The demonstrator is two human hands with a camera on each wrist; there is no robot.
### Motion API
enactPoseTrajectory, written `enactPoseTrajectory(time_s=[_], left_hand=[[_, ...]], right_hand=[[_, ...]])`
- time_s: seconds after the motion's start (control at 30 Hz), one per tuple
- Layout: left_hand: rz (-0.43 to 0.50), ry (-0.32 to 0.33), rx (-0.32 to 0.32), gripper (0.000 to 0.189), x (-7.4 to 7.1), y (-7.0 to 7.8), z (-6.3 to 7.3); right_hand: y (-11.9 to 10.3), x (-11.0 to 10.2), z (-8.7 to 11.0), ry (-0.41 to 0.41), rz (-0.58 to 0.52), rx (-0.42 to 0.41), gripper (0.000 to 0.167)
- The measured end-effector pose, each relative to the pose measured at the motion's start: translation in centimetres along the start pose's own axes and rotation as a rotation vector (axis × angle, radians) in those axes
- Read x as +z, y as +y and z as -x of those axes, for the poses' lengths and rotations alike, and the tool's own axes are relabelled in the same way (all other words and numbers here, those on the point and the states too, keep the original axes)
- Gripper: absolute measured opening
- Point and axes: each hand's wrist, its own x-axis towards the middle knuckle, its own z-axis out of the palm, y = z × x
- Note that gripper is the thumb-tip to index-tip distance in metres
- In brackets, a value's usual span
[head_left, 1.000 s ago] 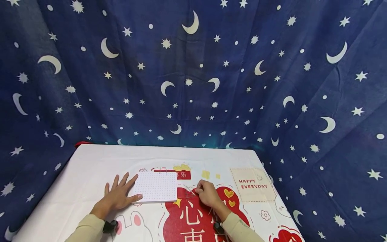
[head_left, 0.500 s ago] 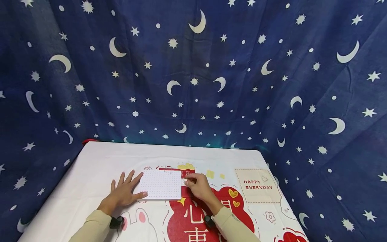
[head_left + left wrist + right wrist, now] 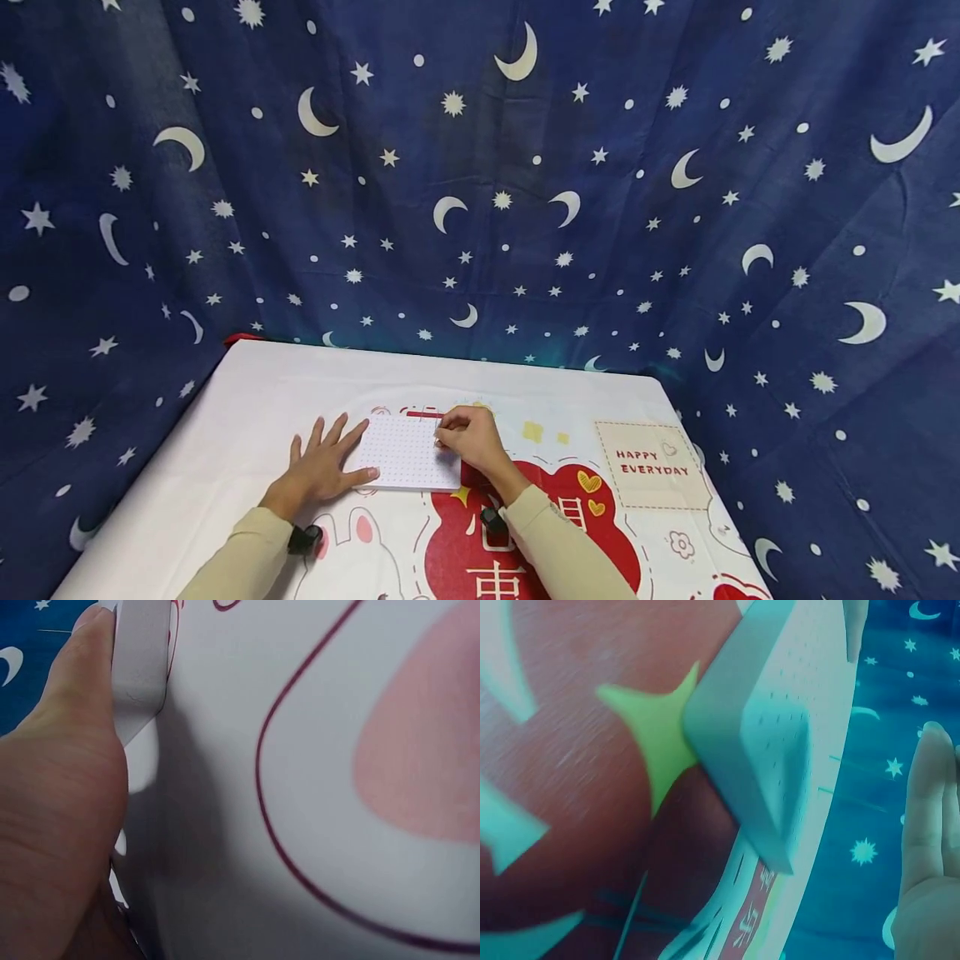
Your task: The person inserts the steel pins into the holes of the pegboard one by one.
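Observation:
A white pegboard [image 3: 405, 458] with a grid of small holes lies on the table. My left hand [image 3: 322, 467] is spread at its left side, the thumb touching the near left corner; in the left wrist view the thumb [image 3: 82, 682] lies along the edge of the board [image 3: 141, 667]. Over the board's right part, my right hand [image 3: 474, 437] pinches a thin metal pin [image 3: 437, 428] between thumb and fingertips. Other thin pins [image 3: 829, 790] stand up from the board in the right wrist view. The pin's lower tip is too small to make out.
More thin pins [image 3: 632, 911] lie on the printed cloth right of the board. A white tablecloth [image 3: 277, 392] with red prints covers the table. Behind it hangs a dark blue curtain [image 3: 495, 275] with moons and stars.
My right hand has moved left and away from me, from the loose pins on the cloth to above the board's right part. The left hand stays at the board; the head view has shifted slightly.

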Motion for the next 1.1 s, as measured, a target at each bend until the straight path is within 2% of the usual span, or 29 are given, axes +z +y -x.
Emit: enactPoseTrajectory(time_s=[0.13,0.27,0.67,0.97,1.1], left_hand=[[-0.001,0.006,0.0,0.1,0.0,0.0,0.0],[0.003,-0.006,-0.001,0.101,0.3,-0.2,-0.3],[0.033,-0.005,-0.012,0.104,0.3,-0.6,-0.6],[0.02,-0.037,-0.02,0.104,0.1,-0.6,-0.8],[0.029,-0.032,-0.017,0.104,0.2,-0.6,-0.7]], right_hand=[[0.0,1.1,-0.7,-0.009,-0.025,-0.026,0.006],[0.4,1.7,-1.0,0.009,0.0,-0.034,0.008],[0.7,1.7,-2.1,0.125,0.095,-0.087,0.005],[0.6,1.9,-2.5,0.134,0.251,-0.048,0.006],[0.8,2.2,-2.6,0.125,0.255,-0.029,0.007]])
